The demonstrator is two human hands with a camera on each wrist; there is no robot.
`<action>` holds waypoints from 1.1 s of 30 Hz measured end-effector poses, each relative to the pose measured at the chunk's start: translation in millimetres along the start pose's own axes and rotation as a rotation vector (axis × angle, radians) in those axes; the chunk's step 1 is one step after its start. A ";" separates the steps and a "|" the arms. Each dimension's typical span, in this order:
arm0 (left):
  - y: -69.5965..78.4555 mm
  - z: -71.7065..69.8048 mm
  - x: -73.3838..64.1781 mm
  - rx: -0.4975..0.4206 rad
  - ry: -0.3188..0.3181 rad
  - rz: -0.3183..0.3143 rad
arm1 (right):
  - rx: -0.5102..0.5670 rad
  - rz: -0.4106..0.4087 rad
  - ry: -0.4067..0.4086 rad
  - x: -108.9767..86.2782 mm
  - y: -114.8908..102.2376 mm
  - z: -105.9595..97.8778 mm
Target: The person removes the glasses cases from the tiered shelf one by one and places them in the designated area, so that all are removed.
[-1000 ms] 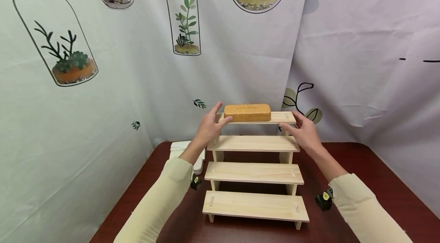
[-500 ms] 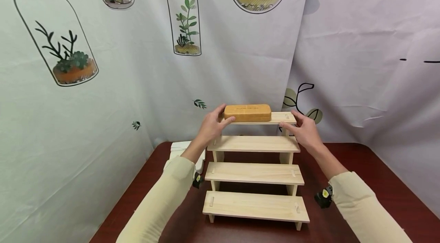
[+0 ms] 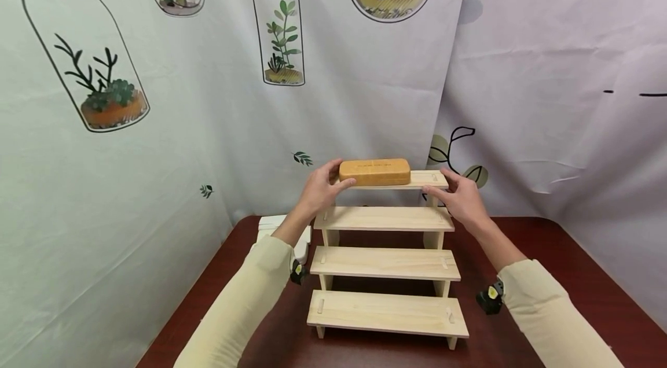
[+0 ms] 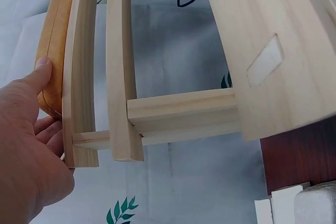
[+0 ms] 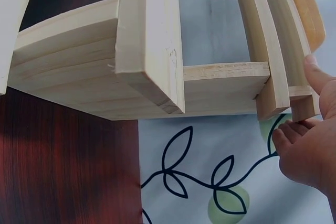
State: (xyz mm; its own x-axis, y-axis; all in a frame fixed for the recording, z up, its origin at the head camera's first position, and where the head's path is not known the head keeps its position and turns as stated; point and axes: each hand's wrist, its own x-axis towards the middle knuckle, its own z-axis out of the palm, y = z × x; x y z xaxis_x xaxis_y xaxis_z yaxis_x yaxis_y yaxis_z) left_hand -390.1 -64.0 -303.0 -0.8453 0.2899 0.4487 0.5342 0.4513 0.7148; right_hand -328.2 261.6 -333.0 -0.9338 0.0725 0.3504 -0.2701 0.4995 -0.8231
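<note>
On the top board of a four-step pale wooden display rack [image 3: 385, 262] sits a closed tan glasses case [image 3: 375, 172], toward the board's left end. My left hand [image 3: 318, 190] grips the case's left end, thumb on its front and fingers round the end. In the left wrist view that thumb lies on the case [image 4: 55, 40], close to the board's end. My right hand [image 3: 462, 197] holds the right end of the top board, thumb at the front edge and fingers round the end. The right wrist view shows its curled fingers at the wooden end [image 5: 302, 106].
The rack stands on a dark red-brown table [image 3: 526, 258]. White boxes [image 3: 271, 224] lie behind my left forearm, left of the rack. A white cloth [image 3: 333, 113] printed with plants and jars hangs close behind the table and along its sides.
My left hand has moved slightly right, and its raised index finger has come down against the case's left end. The right hand, case and rack look unmoved.
</note>
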 end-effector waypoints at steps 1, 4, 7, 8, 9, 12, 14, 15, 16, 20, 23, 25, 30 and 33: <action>0.3 -0.3 -0.3 0.005 0.003 0.001 | -0.002 -0.001 -0.001 -0.3 0.0 0.0; 1.3 -1.2 -0.8 0.015 0.008 0.006 | -0.001 -0.001 -0.004 -1.3 -0.3 0.1; 2.3 -1.7 -0.4 0.001 0.007 0.009 | 0.001 0.001 -0.006 -1.8 0.0 -0.1; 2.6 -1.8 -0.4 -0.006 0.007 0.011 | 0.001 0.001 -0.007 -1.9 0.1 -0.1; 2.8 -1.8 -0.2 -0.010 0.007 0.013 | 0.001 0.002 -0.007 -1.9 0.2 0.0; 3.8 -1.9 -0.4 -0.040 0.010 0.014 | 0.000 0.001 -0.005 -1.6 0.6 0.1; 4.7 -2.1 -0.8 -0.060 0.010 0.014 | 0.000 0.000 -0.004 -1.3 0.7 0.2; 5.2 -2.3 -1.0 -0.071 0.010 0.012 | 0.000 0.000 -0.004 -1.2 0.8 0.3; 5.7 -2.5 -1.4 -0.083 0.010 0.011 | 0.001 0.000 -0.004 -1.1 0.8 0.2; 6.7 -3.4 -2.3 -0.133 0.010 0.011 | 0.002 -0.001 0.000 -0.8 0.9 0.1; 5.5 -4.3 -2.4 -0.145 0.020 0.028 | 0.005 -0.008 0.004 -0.3 1.0 0.2; 4.2 -4.8 -2.4 -0.151 0.025 0.045 | 0.007 -0.013 0.007 0.1 1.2 0.4; 1.5 -6.4 -4.2 -0.155 0.043 0.075 | 0.004 -0.024 0.013 0.9 1.6 0.5; 1.1 -6.8 -6.0 -0.139 0.063 0.090 | 0.002 -0.026 0.017 0.5 1.8 -0.1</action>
State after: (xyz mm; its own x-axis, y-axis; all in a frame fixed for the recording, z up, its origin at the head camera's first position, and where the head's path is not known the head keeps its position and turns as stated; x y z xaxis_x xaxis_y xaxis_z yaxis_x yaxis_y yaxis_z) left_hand -384.4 -71.0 -301.3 -0.7950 0.2685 0.5440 0.6058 0.3040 0.7353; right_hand -329.2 262.7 -334.2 -0.9225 0.0739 0.3789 -0.2946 0.4997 -0.8146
